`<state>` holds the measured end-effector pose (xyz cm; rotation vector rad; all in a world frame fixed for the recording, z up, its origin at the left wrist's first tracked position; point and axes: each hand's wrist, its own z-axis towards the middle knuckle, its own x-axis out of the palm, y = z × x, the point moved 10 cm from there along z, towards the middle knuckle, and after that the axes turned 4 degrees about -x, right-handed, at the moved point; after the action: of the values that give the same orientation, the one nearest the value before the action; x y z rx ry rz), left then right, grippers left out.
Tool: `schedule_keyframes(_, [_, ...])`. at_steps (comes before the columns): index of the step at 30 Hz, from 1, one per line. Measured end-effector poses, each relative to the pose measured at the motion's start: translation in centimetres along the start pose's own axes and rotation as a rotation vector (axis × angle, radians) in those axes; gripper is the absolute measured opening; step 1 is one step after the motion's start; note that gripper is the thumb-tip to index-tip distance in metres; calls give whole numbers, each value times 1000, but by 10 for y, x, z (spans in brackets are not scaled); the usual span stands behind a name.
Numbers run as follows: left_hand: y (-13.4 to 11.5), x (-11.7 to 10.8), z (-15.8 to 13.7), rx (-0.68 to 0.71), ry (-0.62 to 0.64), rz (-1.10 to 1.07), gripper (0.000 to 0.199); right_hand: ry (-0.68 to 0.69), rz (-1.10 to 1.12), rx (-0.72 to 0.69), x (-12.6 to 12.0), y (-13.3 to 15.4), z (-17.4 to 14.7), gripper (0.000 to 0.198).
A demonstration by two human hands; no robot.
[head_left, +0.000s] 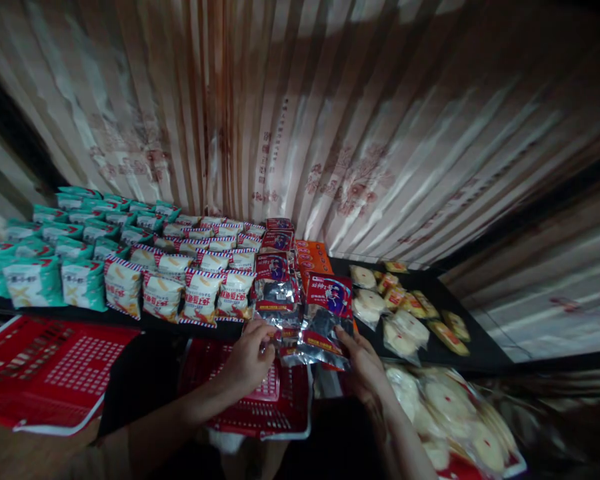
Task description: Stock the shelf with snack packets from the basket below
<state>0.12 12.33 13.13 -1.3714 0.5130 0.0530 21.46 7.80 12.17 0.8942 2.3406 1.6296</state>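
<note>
My right hand (363, 360) grips the lower right edge of a dark red and purple snack packet (327, 313) with a silver bottom, thumb on its front. This packet is tilted up in front of the shelf edge. My left hand (253, 353) is closed, its fingertips pinching at the silver lower edge of the front packets (286, 337) in the matching column. Just how much it grips is partly hidden by the fingers. Behind lies the column of the same purple-red packets (275, 267), with orange packets (311, 257) beside it.
Rows of white striped snack bags (200, 297) and teal bags (35, 283) stand on the left. On the right are bagged round pale discs (405, 333) and yellow packs (447, 337). Red baskets (80, 367) sit below the black shelf; a pleated curtain (290, 120) hangs behind.
</note>
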Motion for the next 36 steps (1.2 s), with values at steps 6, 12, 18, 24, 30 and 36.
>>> schedule_keyframes(6, [18, -3, 8, -39, -69, 103, 33, 137, -50, -82, 16, 2, 10, 31])
schedule_keyframes(12, [21, 6, 17, -120, -80, 230, 38, 238, -89, -168, 43, 9, 23, 30])
schedule_keyframes(18, [8, 1, 21, -51, -124, 384, 38, 156, -27, -166, 39, 12, 37, 26])
schedule_keyframes(24, [9, 3, 27, 19, -129, 450, 40, -41, 71, -158, -3, 6, 49, 31])
schedule_keyframes(30, [10, 5, 32, 84, -80, 379, 36, -31, 40, -169, -7, 10, 41, 36])
schedule_keyframes(36, [11, 3, 32, 96, -140, 347, 34, 84, -50, -188, 25, 14, 38, 29])
